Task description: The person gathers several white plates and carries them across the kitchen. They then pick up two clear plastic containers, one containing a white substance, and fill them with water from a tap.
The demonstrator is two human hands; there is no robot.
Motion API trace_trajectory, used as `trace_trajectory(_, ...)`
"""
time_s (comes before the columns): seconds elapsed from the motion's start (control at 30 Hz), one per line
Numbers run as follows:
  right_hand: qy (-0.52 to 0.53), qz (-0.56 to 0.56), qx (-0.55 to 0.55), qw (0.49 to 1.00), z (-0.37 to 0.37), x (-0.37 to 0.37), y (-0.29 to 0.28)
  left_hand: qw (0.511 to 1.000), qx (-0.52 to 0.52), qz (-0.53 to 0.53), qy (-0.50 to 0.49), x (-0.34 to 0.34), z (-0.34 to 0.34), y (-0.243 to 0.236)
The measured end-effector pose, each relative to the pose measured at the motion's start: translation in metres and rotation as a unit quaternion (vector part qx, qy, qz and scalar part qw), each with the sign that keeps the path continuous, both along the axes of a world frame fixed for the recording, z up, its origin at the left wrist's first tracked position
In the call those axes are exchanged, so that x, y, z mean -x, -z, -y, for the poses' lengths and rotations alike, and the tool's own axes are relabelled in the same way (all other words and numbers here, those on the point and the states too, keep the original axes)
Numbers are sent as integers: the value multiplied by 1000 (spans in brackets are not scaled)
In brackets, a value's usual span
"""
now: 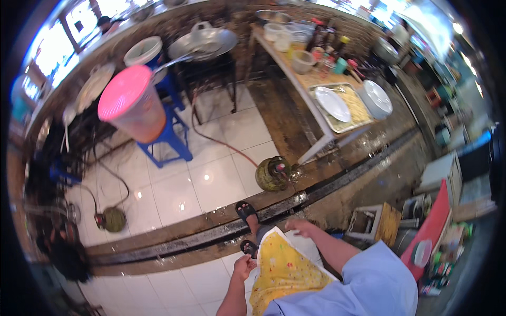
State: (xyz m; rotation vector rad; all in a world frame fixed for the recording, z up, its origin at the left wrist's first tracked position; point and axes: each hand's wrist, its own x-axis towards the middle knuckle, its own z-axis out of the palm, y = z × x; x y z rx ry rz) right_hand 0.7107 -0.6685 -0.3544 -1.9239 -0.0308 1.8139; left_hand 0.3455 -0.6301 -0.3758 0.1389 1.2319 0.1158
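Note:
My left hand (243,266) is beside the left edge of the yellow patterned apron (287,266) I wear. Its fingers are curled together, and whatever they may hold is too small to make out. Past the apron's upper right edge, my right hand (299,227) reaches out with its fingers stretched and slightly blurred; nothing shows in it. Below the hands are my feet in black sandals (245,210), by a dark drain channel (184,238) in the floor.
A green gas cylinder (272,174) with a hose stands ahead, near a table (311,113) bearing a tray of pale food (353,105). A pink-lidded bucket (132,102) sits on a blue stool (171,139) at left. A large wok (211,45) stands behind. Wooden crates (377,224) are at right.

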Motion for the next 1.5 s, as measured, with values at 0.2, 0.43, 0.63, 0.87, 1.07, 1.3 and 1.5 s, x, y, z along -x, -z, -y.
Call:
trace_trajectory(0.2, -62, 300, -98, 947, -24, -38, -28, 948, -117, -216, 204, 105, -19, -78)
trace_trajectory(0.43, 114, 196, 12, 974, -3, -67, -47, 947, -114, -299, -15, 183, -75, -110)
trace_trajectory(0.63, 226, 251, 9, 941, -25, -129, -45, 920, -207, -272, 189, 125, -108, -123)
trace_trajectory(0.87, 208, 368, -187, 887, -125, -232, -79, 591, -496, -336, 540, 15, -147, -150)
trace_trajectory(1.07, 172, 587, -244, 752, -202, -315, -167, 883, -351, -189, 247, -26, -184, -184)
trace_trajectory(1.3, 250, 613, -71, 746, -231, -415, -210, 919, -202, -337, 36, -39, -203, -200)
trace_trajectory(1.5, 284, 519, -5, 806, -224, -426, -181, 618, -481, -247, 570, 27, -178, -122)
